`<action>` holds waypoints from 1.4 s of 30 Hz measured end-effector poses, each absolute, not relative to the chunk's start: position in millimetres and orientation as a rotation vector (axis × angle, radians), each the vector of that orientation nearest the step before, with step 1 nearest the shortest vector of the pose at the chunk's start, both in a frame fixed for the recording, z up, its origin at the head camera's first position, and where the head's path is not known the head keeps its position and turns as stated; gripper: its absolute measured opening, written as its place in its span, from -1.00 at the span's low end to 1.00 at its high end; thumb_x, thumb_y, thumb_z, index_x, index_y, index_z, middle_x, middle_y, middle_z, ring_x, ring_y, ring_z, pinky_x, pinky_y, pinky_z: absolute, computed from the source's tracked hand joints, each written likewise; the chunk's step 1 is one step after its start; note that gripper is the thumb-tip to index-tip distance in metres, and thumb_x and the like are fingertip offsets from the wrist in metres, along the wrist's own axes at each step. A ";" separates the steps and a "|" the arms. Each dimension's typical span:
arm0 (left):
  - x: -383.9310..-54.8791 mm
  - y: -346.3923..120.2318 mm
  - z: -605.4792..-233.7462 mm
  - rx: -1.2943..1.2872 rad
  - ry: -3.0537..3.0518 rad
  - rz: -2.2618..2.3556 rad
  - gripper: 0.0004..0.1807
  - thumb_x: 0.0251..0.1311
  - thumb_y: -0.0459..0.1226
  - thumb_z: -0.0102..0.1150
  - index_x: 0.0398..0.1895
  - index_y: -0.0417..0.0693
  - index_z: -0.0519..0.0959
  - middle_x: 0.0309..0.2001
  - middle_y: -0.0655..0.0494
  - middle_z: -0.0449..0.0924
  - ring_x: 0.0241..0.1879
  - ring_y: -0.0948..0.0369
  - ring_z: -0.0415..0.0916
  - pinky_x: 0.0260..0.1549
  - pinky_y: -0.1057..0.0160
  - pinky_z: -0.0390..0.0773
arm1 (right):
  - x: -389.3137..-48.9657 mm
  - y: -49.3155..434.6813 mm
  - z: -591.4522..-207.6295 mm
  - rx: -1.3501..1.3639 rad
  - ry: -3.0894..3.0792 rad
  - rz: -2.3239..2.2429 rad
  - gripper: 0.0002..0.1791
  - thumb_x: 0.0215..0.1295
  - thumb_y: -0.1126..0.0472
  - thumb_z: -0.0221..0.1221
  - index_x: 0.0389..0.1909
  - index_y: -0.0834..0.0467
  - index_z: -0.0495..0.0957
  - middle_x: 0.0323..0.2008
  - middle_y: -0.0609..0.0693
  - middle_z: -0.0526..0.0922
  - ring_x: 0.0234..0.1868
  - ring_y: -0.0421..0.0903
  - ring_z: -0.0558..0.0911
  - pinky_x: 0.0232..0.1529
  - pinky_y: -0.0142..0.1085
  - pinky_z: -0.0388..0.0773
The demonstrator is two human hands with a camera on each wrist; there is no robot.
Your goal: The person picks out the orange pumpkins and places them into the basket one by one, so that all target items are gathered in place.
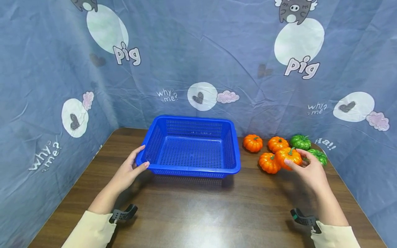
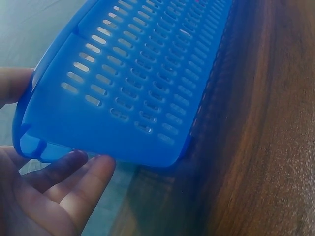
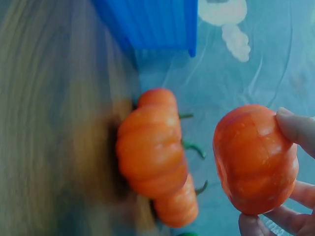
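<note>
My left hand [image 1: 130, 170] grips the near left corner of a blue plastic basket [image 1: 189, 170], thumb over the rim and fingers against the outer wall. In the left wrist view, those fingertips touch the slotted basket wall [image 2: 113, 128]. With thumb and fingers, my right hand [image 1: 311, 170] holds a small orange pumpkin [image 1: 288, 158] with a green stem. The right wrist view shows this held pumpkin [image 3: 256, 160] raised off the table. Beside it lie three more orange pumpkins, one [image 1: 269, 163] nearest, one [image 1: 277, 144] behind and another [image 1: 252, 143] closer to the basket.
Two green pumpkins, one [image 1: 300, 142] at the back and one [image 1: 317, 156] partly behind my right hand, lie at the table's right end. The brown wooden table [image 1: 198, 210] is bordered by a blue printed cloth [image 1: 198, 51] at the back and sides.
</note>
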State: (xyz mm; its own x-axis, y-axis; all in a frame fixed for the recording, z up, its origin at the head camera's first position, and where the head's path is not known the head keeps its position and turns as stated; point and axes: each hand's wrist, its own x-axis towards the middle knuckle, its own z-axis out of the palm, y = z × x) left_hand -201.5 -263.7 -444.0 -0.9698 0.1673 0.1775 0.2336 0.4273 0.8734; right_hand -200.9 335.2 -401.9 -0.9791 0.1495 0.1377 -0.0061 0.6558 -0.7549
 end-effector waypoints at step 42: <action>-201.8 -266.6 -443.3 -0.436 -2.575 -1.658 -0.26 0.48 -0.25 0.04 0.58 -0.17 -0.05 0.43 -0.46 0.10 0.30 -0.35 0.30 0.18 0.13 0.49 | -205.5 239.7 -372.6 0.234 -2.628 1.410 -0.26 0.21 0.03 0.42 0.36 0.15 0.39 0.16 0.24 0.51 0.05 0.20 0.61 -0.05 -0.41 0.56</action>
